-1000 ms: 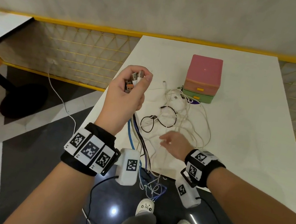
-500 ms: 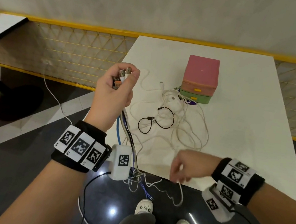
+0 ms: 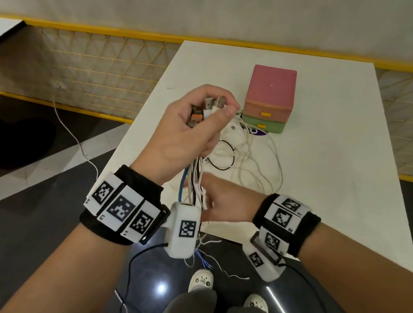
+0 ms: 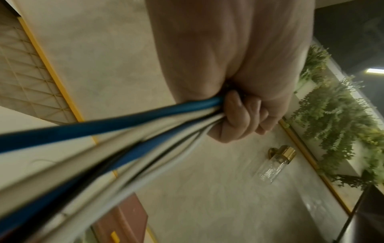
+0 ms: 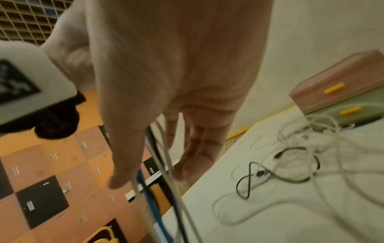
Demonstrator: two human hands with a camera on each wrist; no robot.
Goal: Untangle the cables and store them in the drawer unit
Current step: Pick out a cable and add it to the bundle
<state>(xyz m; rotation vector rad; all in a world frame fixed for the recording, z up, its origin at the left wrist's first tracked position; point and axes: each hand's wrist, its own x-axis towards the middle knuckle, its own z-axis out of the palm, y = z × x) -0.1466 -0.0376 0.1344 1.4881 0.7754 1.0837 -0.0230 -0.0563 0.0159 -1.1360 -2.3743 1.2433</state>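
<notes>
A bunch of blue, white and black cables [image 3: 194, 181] is gripped at its plug ends by the left hand [image 3: 190, 132], fingers curled round it, and is held above the near edge of the white desk [image 3: 335, 155]; the strands hang down past that edge. The right hand [image 3: 222, 202] is held with fingers straight among the hanging strands, nothing being clasped. A loose tangle of white and black cables [image 3: 248, 157] lies on the desk just in front of the pink-and-green two-drawer plastic unit [image 3: 270, 98], whose drawers are seen closed. The task is judged to be at an early stage: some cables have been gathered, none stored, and the tangle remains to be separated.
</notes>
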